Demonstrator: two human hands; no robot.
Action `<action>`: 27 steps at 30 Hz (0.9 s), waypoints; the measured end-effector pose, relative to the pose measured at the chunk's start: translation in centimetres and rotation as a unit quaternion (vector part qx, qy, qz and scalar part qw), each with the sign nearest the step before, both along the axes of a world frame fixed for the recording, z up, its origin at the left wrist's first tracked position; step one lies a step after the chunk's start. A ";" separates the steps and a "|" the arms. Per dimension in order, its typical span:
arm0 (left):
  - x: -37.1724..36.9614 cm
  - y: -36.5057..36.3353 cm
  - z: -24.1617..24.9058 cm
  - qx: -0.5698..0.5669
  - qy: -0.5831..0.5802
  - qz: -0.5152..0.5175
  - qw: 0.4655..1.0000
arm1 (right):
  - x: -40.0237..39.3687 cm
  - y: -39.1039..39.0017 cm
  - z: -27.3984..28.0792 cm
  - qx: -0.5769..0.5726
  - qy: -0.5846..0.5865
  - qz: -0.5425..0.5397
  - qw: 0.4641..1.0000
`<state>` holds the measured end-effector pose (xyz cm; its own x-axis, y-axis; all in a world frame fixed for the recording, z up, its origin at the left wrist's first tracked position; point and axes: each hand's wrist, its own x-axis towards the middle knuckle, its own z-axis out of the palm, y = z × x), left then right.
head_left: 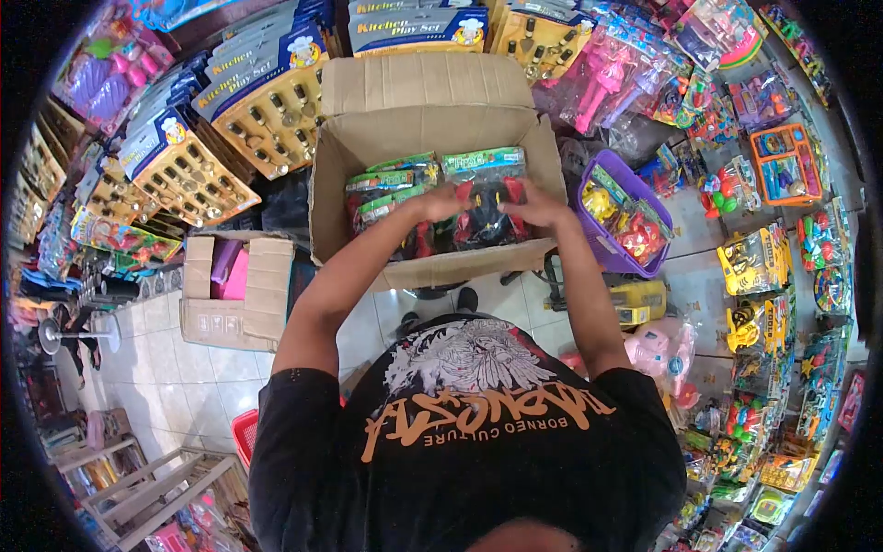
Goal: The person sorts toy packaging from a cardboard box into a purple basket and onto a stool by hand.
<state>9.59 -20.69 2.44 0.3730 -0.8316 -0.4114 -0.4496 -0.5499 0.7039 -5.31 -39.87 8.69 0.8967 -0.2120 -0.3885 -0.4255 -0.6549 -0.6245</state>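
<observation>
An open cardboard box (432, 274) stands in front of me with its flaps spread. Inside it are several clear packs with green header cards and red and black contents. Both my hands reach into the box, one at each side of a toy pack (485, 163) on the right. My left hand (443, 201) is at the pack's left edge, its fingers closed against it. At the right edge, my right hand (541, 204) has its fingers closed on the same pack. Other packs (382, 180) lie left of it, partly behind my left forearm.
Kitchen play sets (267, 106) hang behind and to the left. A smaller open box (216, 317) is at the left. A purple basket (635, 263) of toys touches the right side's area. Packaged toys line the right; a wooden rack (152, 492) and red basket (244, 437) are lower left.
</observation>
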 end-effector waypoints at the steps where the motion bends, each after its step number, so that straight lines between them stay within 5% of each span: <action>1: 0.3 -0.8 -2.0 -0.019 0.004 0.005 1.000 | -0.3 0.5 -0.1 -0.003 -0.002 0.013 1.000; 3: 0.1 -1.7 -2.5 -0.037 0.006 0.001 0.999 | 0.1 -1.6 -5.0 -0.010 0.016 0.026 0.999; 8: -0.9 -2.5 0.2 0.084 0.219 0.039 0.971 | -0.2 -1.2 -4.7 -0.054 0.044 0.023 0.997; 14: -0.8 -2.4 2.2 0.059 0.230 0.071 0.969 | -0.5 -1.0 -3.4 0.089 -0.031 -0.007 0.996; 19: 0.2 -1.9 1.2 -0.106 0.142 0.096 0.979 | -0.8 -0.4 -1.7 0.189 -0.182 -0.038 0.964; 22: -0.4 0.2 3.9 -0.248 0.210 0.191 0.926 | -1.1 0.7 2.3 0.262 -0.172 -0.083 0.946; 26: -1.7 3.3 7.4 -0.242 0.204 0.374 0.871 | -0.4 1.5 4.3 0.283 -0.252 -0.050 0.924; 27: -1.5 4.4 7.8 -0.247 0.301 0.361 0.848 | -0.1 2.3 5.1 0.298 -0.275 -0.038 0.913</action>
